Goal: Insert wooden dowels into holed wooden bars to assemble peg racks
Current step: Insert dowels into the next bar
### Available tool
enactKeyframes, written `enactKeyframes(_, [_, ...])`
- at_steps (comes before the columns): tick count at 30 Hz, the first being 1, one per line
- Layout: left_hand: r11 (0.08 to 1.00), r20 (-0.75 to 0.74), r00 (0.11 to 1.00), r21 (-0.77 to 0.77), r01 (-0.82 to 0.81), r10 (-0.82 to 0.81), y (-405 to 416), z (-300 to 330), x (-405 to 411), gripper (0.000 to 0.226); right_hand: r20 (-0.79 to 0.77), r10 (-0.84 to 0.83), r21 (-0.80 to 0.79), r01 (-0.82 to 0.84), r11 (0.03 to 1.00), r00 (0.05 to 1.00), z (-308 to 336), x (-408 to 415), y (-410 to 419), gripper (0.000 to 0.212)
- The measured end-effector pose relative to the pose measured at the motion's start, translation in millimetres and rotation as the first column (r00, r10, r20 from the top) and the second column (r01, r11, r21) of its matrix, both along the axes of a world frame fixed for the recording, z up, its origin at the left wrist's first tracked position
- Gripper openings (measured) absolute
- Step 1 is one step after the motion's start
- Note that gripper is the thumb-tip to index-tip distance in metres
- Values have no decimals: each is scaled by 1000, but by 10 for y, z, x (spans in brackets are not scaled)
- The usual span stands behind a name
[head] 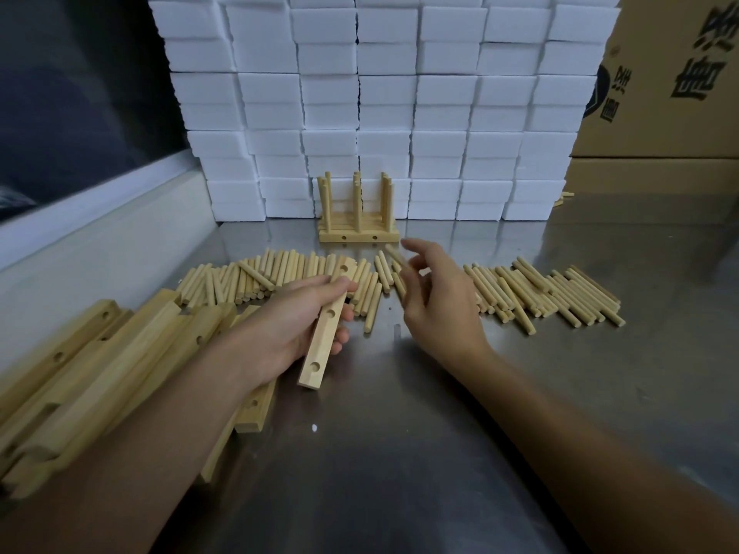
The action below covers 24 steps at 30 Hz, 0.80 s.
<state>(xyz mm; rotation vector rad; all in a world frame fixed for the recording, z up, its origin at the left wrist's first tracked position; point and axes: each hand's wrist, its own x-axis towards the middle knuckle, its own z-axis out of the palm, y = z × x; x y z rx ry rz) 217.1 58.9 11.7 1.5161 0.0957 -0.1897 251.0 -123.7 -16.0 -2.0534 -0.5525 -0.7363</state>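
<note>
One dowel point(394, 253) pinched in the right hand point(436, 297) sits just right of the holed bar point(326, 333), gripped by the left hand point(298, 317), long axis running away from the person

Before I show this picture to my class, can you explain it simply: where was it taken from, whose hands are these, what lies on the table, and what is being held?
One camera worn on a person's head looks down at their own bare hands. The left hand grips a wooden bar with three holes showing. The right hand pinches a dowel above it. A row of loose dowels lies across the metal table, and more holed bars are piled on the left. Finished peg racks stand at the back, before stacked white foam blocks and a cardboard box.
</note>
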Motion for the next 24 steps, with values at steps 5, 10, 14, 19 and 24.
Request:
enactKeyframes(5, [1000, -5, 1000, -2, 9, -9, 4, -2, 5, 23, 71, -40, -158, 51, 986, 997, -11, 5, 10, 50])
enactKeyframes(10, [1000, -2, 1000, 2, 13, -13, 9, -3, -2, 24, 159, -15, -139, 38, 990, 987, -5, -11, 16, 29])
enactKeyframes(14, [1000, 5, 1000, 14, 17, -17, 2, -3, -1, 21, 210, -2, -99, 23, 995, 978, -19, -3, 12, 20])
enactKeyframes(19, [999, 38, 999, 3, 36, -36, -8, -5, 0, 22, 258, 24, -104, 3, 995, 966, -8, -15, 20, 17])
enactKeyframes(24, [997, 72, 995, 9, 74, -75, -3, -13, -8, 25, 252, 85, -121, -56, 991, 964, -16, -25, 46, 16])
